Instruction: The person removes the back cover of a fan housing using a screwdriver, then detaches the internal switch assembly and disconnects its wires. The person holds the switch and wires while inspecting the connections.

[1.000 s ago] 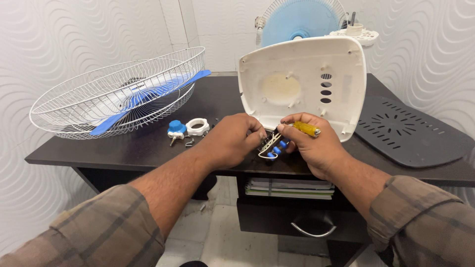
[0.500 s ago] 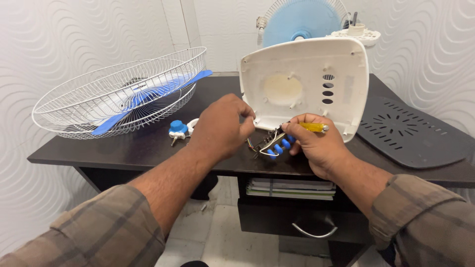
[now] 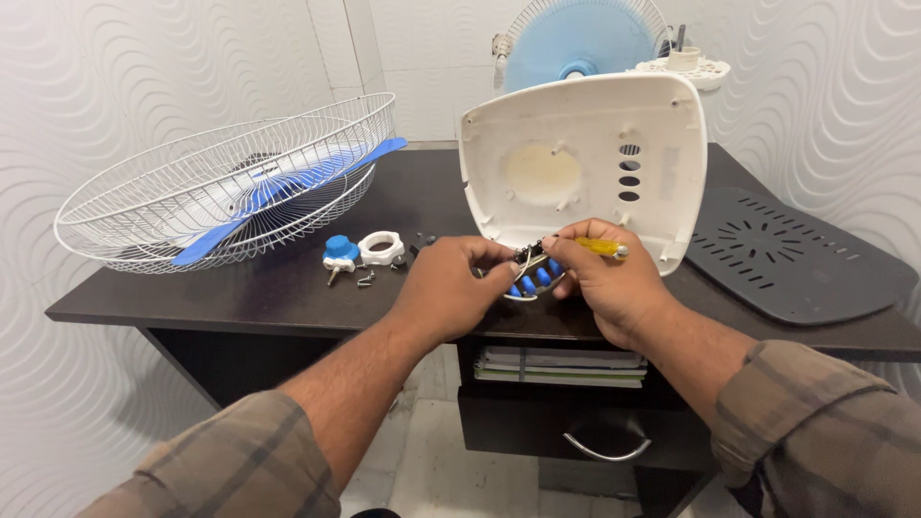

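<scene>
My left hand [image 3: 446, 288] grips the left end of a small switch block with blue push buttons [image 3: 533, 280] at the table's front edge. My right hand [image 3: 614, 283] holds a yellow-handled screwdriver [image 3: 597, 247], its tip set against the top of that block. Just behind both hands a white plastic fan base cover [image 3: 585, 158] stands on edge, its hollow inside facing me. Wires from the block are partly hidden under my fingers.
A white wire fan guard [image 3: 225, 187] holding a blue blade [image 3: 278, 197] lies at the left. A blue knob [image 3: 339, 249], a white ring nut [image 3: 382, 248] and loose screws lie near it. A dark grey vented plate [image 3: 796, 254] lies right. Another fan [image 3: 576, 43] stands behind.
My left hand lifted off briefly toward the knob side, then came back onto the switch block. The right hand kept the screwdriver at the block. The view shifted slightly.
</scene>
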